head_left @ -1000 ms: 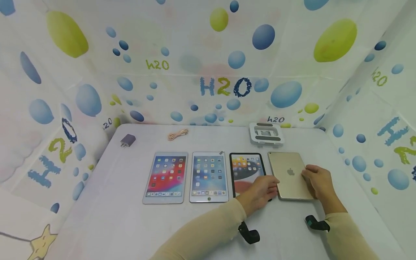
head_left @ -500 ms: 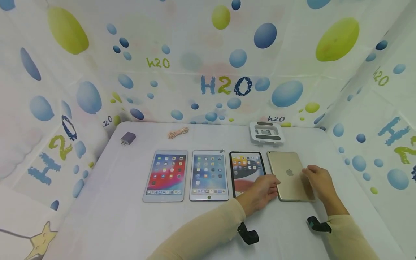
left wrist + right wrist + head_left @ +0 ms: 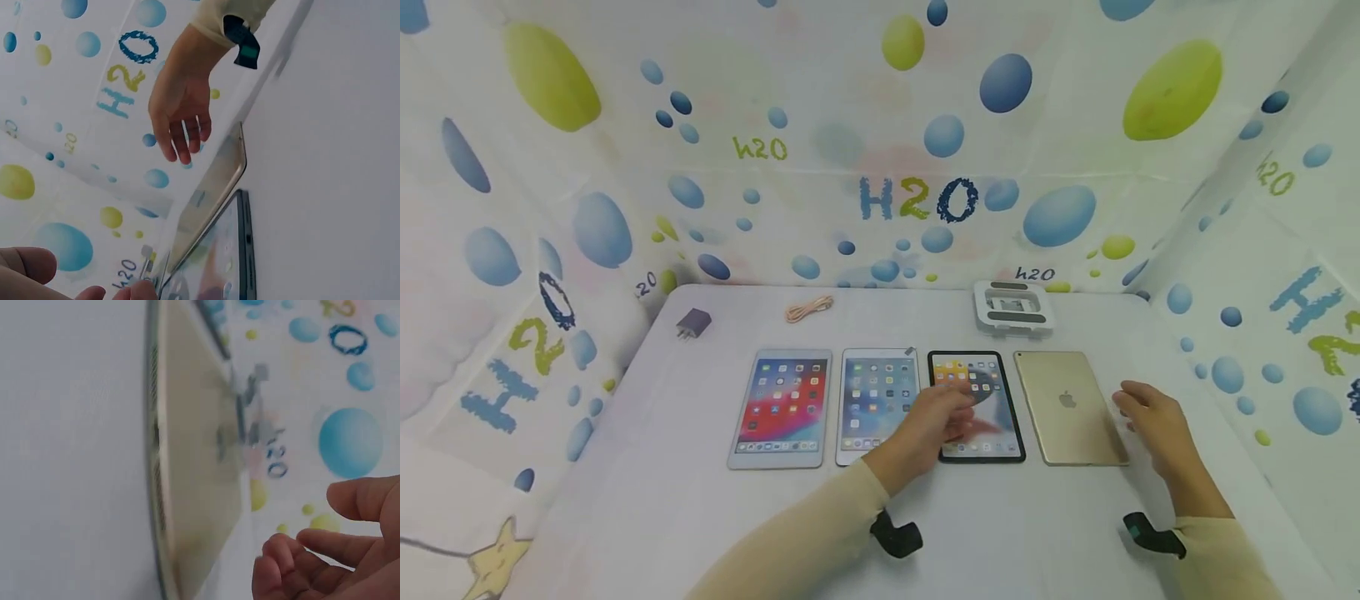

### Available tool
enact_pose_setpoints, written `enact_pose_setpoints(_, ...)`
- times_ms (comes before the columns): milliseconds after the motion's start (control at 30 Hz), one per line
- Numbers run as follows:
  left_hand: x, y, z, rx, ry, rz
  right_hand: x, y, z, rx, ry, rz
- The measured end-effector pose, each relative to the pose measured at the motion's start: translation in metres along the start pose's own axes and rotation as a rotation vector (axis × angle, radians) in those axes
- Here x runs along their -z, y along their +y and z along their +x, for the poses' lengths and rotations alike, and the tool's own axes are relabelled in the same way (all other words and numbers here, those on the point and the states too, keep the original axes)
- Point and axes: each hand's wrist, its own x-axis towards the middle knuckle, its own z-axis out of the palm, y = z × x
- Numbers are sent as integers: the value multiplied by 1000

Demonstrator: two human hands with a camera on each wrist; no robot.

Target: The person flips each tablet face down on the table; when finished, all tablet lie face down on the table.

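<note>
A gold tablet (image 3: 1067, 417) lies face down at the right end of a row of tablets, its apple logo up. Just off its right edge hovers my right hand (image 3: 1157, 425), fingers loosely bent, with nothing in it. My left hand (image 3: 922, 425) is above the black-rimmed tablet (image 3: 988, 433), covering part of its lit screen and part of the white tablet (image 3: 857, 400) beside it. The left fingers are relaxed and hold nothing. In the right wrist view a gap shows between the right fingers (image 3: 281, 556) and the gold tablet (image 3: 200, 444).
Another white tablet (image 3: 782, 408) with a red-blue screen ends the row on the left. Behind stand a dark plug adapter (image 3: 693, 323), a coiled cable (image 3: 809, 309) and a grey-white case (image 3: 1015, 308). Patterned cloth walls (image 3: 820, 100) enclose the table's back and sides.
Both hands have come away from the gold tablet's edges. The left hand has moved left over the black-rimmed tablet; the right has drawn slightly right. The gold tablet stays about where it was.
</note>
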Motion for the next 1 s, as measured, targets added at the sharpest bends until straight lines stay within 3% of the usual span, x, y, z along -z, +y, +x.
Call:
enact_pose_setpoints(100, 25, 4, -7, -7, 51, 34, -11, -13, -12, 15, -18, 238)
enact_pose_setpoints(167, 35, 5, -11, 5, 60, 44, -23, -21, -21, 32, -83, 378)
enact_pose_setpoints(233, 40, 6, -13, 9, 51, 57, -36, -28, -27, 42, -166, 446)
enact_pose_setpoints(333, 43, 4, -15, -3, 41, 76, -55, -37, -30, 58, -266, 428)
enact_pose_setpoints(433, 42, 0, -15, -16, 31, 97, -69, -44, -30, 51, -301, 399)
enact_pose_setpoints(633, 38, -9, -13, -26, 19, 126, -77, -49, -28, 31, -321, 427)
enact_pose_setpoints(1000, 28, -10, -16, -22, 41, 190, -88, -54, -26, 21, -337, 444)
